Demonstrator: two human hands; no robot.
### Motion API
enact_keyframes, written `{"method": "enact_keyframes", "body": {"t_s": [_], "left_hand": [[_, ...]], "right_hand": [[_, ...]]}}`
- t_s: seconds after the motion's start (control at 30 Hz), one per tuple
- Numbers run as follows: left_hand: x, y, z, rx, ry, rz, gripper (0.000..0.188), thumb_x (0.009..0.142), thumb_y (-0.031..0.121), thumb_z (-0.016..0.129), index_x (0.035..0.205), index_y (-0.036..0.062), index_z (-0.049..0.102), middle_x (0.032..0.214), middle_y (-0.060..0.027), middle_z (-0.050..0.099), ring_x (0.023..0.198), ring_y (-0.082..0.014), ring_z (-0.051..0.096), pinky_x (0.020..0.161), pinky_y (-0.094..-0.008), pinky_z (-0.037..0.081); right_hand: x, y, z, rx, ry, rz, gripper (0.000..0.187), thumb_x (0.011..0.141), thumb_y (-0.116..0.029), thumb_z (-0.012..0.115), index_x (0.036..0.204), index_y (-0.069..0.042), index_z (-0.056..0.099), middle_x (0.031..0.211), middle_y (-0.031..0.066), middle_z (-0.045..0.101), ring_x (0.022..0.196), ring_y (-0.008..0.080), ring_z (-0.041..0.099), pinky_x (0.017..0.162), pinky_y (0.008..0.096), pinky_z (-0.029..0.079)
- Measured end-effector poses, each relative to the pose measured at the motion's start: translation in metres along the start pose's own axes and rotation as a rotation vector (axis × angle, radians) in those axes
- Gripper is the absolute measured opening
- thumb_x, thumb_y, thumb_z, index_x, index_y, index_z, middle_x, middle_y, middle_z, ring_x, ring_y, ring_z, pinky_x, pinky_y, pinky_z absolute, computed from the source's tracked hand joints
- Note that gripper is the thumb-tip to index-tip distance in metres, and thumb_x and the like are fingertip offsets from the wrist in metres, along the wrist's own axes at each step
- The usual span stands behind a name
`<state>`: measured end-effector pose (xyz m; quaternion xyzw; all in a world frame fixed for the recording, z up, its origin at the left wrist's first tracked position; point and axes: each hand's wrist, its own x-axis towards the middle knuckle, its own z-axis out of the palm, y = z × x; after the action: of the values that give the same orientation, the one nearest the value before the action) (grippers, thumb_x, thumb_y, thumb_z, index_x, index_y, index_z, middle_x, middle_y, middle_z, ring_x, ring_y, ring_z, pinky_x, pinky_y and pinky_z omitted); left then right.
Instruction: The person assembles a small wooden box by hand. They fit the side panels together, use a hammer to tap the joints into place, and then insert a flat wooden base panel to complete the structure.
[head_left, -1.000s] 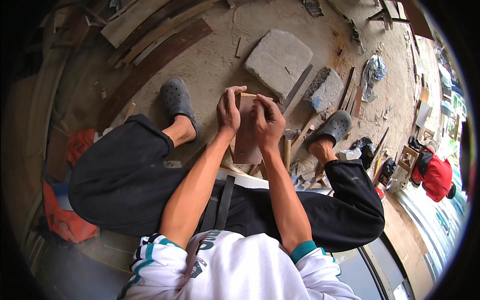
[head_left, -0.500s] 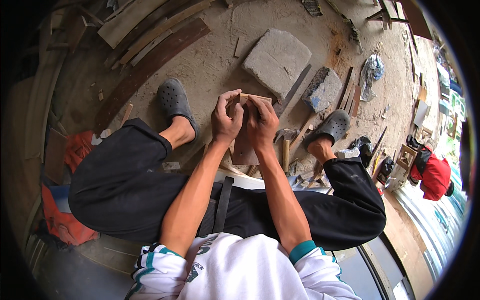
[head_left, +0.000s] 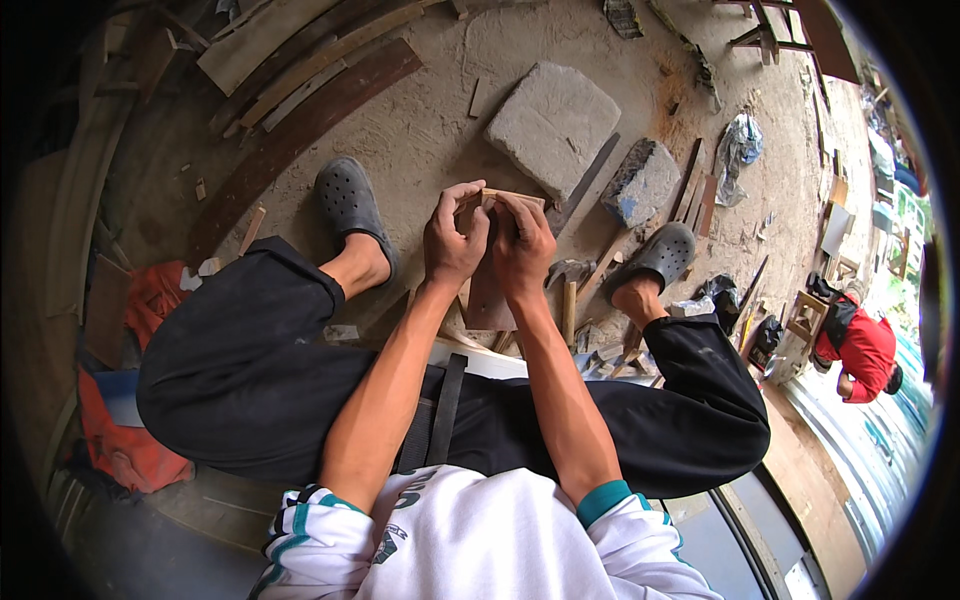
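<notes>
A reddish-brown wooden board [head_left: 489, 298] stands between my knees, its far end showing a pale wooden edge. My left hand [head_left: 455, 240] curls around the left side of that far end, fingertips bent over the top. From the other side my right hand [head_left: 524, 245] grips it too, fingers folded over the upper edge and hiding part of it. The two hands are close together, thumbs near each other. Just right of my right hand lies a hammer [head_left: 569, 312] with a wooden handle. Beyond it is a long dark saw blade [head_left: 592, 178].
A large concrete slab [head_left: 553, 128] and a smaller stone block [head_left: 642, 182] lie ahead. Long planks [head_left: 310, 130] are stacked at the far left. An orange cloth bag [head_left: 125, 430] sits by my left leg. A person in red [head_left: 866, 355] bends over at the right.
My hands keep their hold on the wooden board with barely any shift. At the right, the person in red has moved slightly, and an arm now shows.
</notes>
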<state>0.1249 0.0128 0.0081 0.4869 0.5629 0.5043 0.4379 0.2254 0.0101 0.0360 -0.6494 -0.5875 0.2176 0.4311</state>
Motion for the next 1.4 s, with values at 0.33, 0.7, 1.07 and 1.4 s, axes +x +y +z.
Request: {"method": "enact_keyframes", "body": {"t_s": [0.33,0.7,1.07,1.4], "left_hand": [[0.001,0.002,-0.001,0.004,-0.004,-0.009,0.028,0.088,0.008,0.055,0.115,0.0002,0.054,0.114,-0.0165,0.066,0.103,-0.0271,0.066,0.090,-0.0360,0.052],[0.001,0.001,0.000,-0.002,0.005,-0.018,0.028,0.088,0.007,0.056,0.115,-0.0002,0.054,0.114,-0.0166,0.066,0.104,-0.0266,0.066,0.091,-0.0354,0.051],[0.009,0.006,-0.005,0.286,0.045,0.184,0.028,0.082,0.009,0.068,0.109,0.0063,0.061,0.107,-0.0116,0.067,0.099,-0.0313,0.064,0.085,-0.0372,0.052],[0.017,0.020,-0.008,0.396,0.015,0.393,0.013,0.080,0.004,0.070,0.093,0.0079,0.068,0.093,-0.0076,0.069,0.085,-0.0276,0.066,0.076,-0.0376,0.052]], "right_hand": [[-0.001,0.001,0.001,-0.027,0.008,-0.012,0.019,0.084,0.000,0.066,0.101,-0.004,0.068,0.095,0.0116,0.070,0.087,0.0267,0.069,0.076,0.0343,0.054],[-0.002,0.003,0.002,-0.063,0.005,-0.048,0.021,0.083,0.001,0.066,0.103,-0.004,0.067,0.096,0.0117,0.069,0.088,0.0282,0.067,0.076,0.0364,0.054],[-0.007,0.001,0.003,-0.170,-0.035,-0.076,0.043,0.083,0.001,0.065,0.126,-0.007,0.062,0.104,0.0150,0.065,0.090,0.0293,0.066,0.078,0.0377,0.053],[-0.007,0.000,-0.005,-0.118,-0.125,-0.131,0.058,0.077,0.012,0.058,0.132,-0.004,0.056,0.112,0.0167,0.057,0.099,0.0311,0.061,0.085,0.0387,0.051]]}}
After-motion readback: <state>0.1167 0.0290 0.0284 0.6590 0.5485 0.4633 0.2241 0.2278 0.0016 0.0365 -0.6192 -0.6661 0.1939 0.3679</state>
